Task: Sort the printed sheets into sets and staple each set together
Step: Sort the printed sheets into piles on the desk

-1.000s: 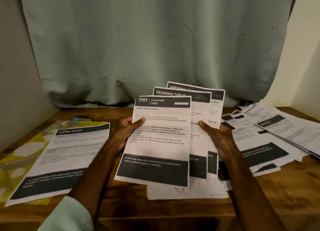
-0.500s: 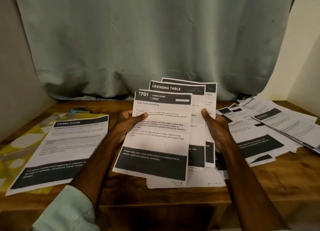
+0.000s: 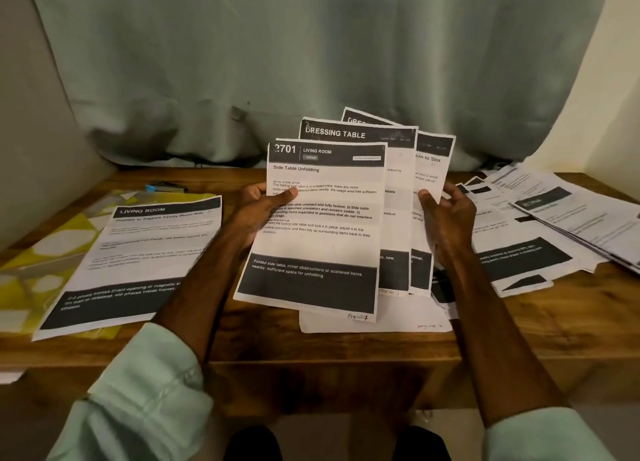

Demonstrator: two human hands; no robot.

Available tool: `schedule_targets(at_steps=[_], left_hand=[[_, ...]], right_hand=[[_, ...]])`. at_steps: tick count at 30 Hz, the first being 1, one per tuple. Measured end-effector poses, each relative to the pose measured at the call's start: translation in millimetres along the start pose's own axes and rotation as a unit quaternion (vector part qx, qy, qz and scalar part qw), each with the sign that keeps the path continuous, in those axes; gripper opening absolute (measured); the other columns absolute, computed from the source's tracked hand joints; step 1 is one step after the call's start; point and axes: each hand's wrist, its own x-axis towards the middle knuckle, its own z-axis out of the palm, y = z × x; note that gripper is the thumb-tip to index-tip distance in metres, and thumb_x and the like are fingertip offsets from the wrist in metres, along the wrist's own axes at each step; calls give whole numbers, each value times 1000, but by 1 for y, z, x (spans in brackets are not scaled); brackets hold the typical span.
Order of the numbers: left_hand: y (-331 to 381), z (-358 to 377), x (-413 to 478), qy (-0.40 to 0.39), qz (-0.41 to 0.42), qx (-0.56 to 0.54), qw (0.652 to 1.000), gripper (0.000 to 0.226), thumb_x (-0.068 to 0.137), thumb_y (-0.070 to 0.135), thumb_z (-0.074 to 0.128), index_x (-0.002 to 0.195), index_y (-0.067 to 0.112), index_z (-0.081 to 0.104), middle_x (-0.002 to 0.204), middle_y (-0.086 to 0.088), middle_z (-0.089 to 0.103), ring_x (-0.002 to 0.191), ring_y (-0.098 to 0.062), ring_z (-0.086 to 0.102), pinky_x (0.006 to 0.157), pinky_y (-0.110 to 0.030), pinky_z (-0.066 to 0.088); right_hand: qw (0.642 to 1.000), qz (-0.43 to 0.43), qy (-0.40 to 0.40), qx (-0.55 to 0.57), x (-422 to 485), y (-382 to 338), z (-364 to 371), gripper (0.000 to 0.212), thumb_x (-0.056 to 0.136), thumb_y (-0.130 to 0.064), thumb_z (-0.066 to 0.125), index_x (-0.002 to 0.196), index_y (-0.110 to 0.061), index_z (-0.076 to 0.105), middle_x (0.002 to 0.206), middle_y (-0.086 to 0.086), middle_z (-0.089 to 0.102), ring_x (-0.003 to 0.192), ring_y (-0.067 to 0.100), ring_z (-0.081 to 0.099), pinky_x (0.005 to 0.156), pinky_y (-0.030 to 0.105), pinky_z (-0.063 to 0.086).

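The wooden table (image 3: pixel 519 322) carried an unsorted pile (image 3: pixel 540 239) at right and a lone sheet (image 3: pixel 138 252) headed "LIVING ROOM" at left. Above its centre the fanned sheets (image 3: pixel 398 197) were held upright: the left hand (image 3: pixel 256 214) pinched the front sheet (image 3: pixel 322 249), "2701 LIVING ROOM, Side Table Unfolding"; the right hand (image 3: pixel 446 218) gripped those behind, headed "DRESSING TABLE". Advised: match headings, slide the front sheet clear uncreased, lay it on the lone sheet. A blue-tipped object (image 3: pixel 166 187), possibly the stapler, lay far left.

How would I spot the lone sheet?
On the left of the brown wooden table, a white printed sheet headed LIVING ROOM lies flat on a yellow patterned mat. Unlike the held fan of sheets and the right heap, it lies alone.
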Motion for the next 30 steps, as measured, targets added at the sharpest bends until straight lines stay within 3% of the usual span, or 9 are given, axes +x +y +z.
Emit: schedule_targets(at_steps=[5,10,13,16,18,21,25,27,30], left_hand=[[-1,0,1,3,4,0,1000,39,86,10,81,122,4,68,113,-13,77,100,-35,75,93,-54,58],[1,3,-2,10,12,-21,1000,32,87,4,77,118,3,69,110,-15,77,91,-30,77,72,-38,64],[2,5,-4,19,15,-22,999,31,88,3,77,118,2,69,108,-13,77,89,-29,78,71,-38,65],[2,5,-5,29,20,-26,999,34,87,5,78,119,0,68,110,-13,77,92,-31,77,73,-39,65],[1,7,-5,43,31,-27,998,34,87,5,79,119,-1,68,108,-12,77,90,-29,77,71,-36,65],[-2,8,-2,64,47,-29,996,36,86,5,80,119,-2,69,110,-13,77,90,-28,78,71,-35,64],[-5,8,-1,73,51,-12,996,34,86,7,81,117,1,69,110,-11,77,89,-26,78,73,-36,65],[-4,7,-1,65,48,-10,997,36,86,10,81,119,2,69,112,-11,77,91,-28,78,76,-40,65],[-5,7,-1,51,37,-18,998,34,87,11,80,118,4,69,110,-10,77,92,-30,77,76,-41,65]], right_hand=[[995,-86,-16,-45,0,11,0,64,88,-7,78,135,-22,37,134,8,65,105,14,74,78,35,64],[989,-107,-59,-89,4,16,5,41,86,-13,81,117,-16,55,128,-1,69,104,9,72,77,30,63],[989,-67,-89,-101,6,18,7,21,91,-15,75,111,-20,70,119,-3,74,102,14,73,83,36,63],[992,-27,-100,-76,3,11,8,9,99,-25,66,102,-23,74,98,-8,78,87,12,76,68,24,61],[994,21,-101,-21,0,6,9,23,104,-39,56,94,-24,72,91,-4,78,79,14,76,69,30,60],[986,77,-147,35,-1,3,9,40,103,-53,49,107,-23,73,105,5,79,97,28,76,86,46,58],[980,61,-191,11,-6,5,8,27,97,-30,68,116,-11,72,106,4,79,97,30,76,81,45,62],[981,41,-192,-6,-6,5,7,22,96,-23,69,112,-9,73,100,-1,80,95,28,77,73,37,64],[985,29,-170,-4,-6,7,5,12,93,-23,73,100,-14,74,98,0,80,89,26,78,76,42,64]])
